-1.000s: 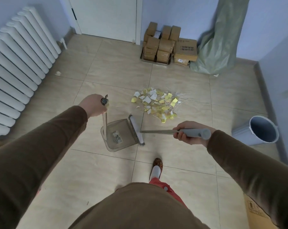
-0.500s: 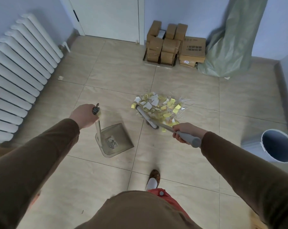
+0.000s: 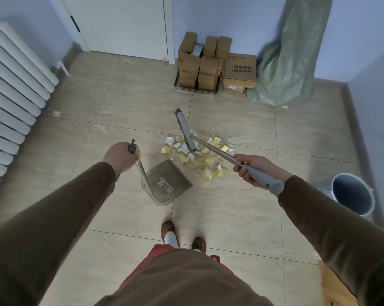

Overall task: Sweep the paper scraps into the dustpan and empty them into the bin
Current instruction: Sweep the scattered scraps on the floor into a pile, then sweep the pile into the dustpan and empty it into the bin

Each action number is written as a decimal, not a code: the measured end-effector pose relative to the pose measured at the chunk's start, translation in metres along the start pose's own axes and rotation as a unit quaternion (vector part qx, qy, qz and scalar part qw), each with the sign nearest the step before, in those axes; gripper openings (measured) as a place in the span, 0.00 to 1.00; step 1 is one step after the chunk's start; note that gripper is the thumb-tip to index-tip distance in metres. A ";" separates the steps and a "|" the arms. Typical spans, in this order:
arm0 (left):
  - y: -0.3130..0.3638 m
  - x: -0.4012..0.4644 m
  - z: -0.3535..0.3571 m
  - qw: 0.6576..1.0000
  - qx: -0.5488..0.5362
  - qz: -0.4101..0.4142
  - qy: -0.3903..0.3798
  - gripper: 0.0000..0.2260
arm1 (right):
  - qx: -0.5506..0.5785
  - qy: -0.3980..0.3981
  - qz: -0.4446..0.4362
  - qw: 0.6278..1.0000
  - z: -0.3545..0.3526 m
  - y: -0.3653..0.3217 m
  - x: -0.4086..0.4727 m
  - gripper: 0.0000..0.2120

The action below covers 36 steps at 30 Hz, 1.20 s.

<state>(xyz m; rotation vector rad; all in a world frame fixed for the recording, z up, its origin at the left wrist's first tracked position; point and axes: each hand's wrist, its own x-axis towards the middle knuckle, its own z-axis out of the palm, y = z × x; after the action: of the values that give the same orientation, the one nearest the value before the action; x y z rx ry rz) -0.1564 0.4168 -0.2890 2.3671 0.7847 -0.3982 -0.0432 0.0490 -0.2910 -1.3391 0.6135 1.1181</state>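
Observation:
A heap of yellow and white paper scraps (image 3: 200,159) lies on the tiled floor. My right hand (image 3: 251,167) grips the grey handle of a broom (image 3: 211,147); its long grey head reaches over the far left side of the heap. My left hand (image 3: 120,156) grips the top of the upright handle of a translucent dustpan (image 3: 166,183). The pan rests on the floor, its mouth facing the heap's near left edge, with a label or scrap inside. A grey-blue bin (image 3: 352,194) stands open at the right, by the wall.
A white radiator (image 3: 12,102) lines the left wall. Stacked cardboard boxes (image 3: 213,65) and a green sack (image 3: 286,62) stand against the far wall beside a white door (image 3: 122,25). One scrap (image 3: 57,113) lies near the radiator. My feet (image 3: 182,237) are just behind the dustpan.
The broom head has swung from the near side of the heap to beyond its far left side. The dustpan has moved closer to the heap.

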 end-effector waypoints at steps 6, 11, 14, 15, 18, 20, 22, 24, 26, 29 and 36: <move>0.003 0.042 0.006 0.993 -0.098 -0.029 -0.051 0.12 | -0.086 0.060 -0.054 0.993 0.013 -0.028 0.017 0.07; 0.024 0.042 0.001 0.973 -0.193 -0.083 -0.099 0.15 | -0.179 0.082 -0.110 0.974 0.017 -0.038 0.044 0.13; 0.028 0.042 0.001 0.959 -0.216 -0.109 -0.146 0.14 | -0.205 0.076 -0.079 0.973 0.016 -0.051 0.076 0.18; 0.029 0.043 0.001 0.959 -0.214 -0.112 -0.148 0.14 | -0.240 0.093 -0.077 0.963 0.017 -0.057 0.092 0.19; 0.035 0.044 -0.002 0.959 -0.225 -0.129 -0.113 0.12 | -0.357 0.121 -0.079 0.923 0.022 -0.080 0.144 0.21; 0.041 0.041 -0.003 0.956 -0.240 -0.139 -0.098 0.08 | -0.416 0.106 -0.078 0.900 0.025 -0.094 0.174 0.16; 0.046 0.040 0.001 0.955 -0.244 -0.141 -0.089 0.08 | -0.463 0.082 -0.090 0.878 0.029 -0.111 0.196 0.09; 0.050 0.040 0.007 0.961 -0.222 -0.153 -0.059 0.07 | -0.502 0.064 -0.102 0.857 0.032 -0.126 0.214 0.07; 0.055 0.043 0.013 0.963 -0.210 -0.166 -0.038 0.09 | -0.531 0.052 -0.101 0.840 0.034 -0.136 0.228 0.08; 0.063 0.051 0.017 0.961 -0.203 -0.183 -0.035 0.08 | -0.618 0.043 -0.076 0.781 0.031 -0.137 0.240 0.13; 0.081 0.065 0.017 0.957 -0.210 -0.201 -0.021 0.08 | -0.827 0.003 -0.081 0.557 -0.043 -0.145 0.212 0.30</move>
<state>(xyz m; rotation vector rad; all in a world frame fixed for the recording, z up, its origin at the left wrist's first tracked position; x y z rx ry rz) -0.0568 0.3832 -0.2947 1.7978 1.2045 -0.3979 0.1794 0.0863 -0.4210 -2.8400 -0.9981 1.4735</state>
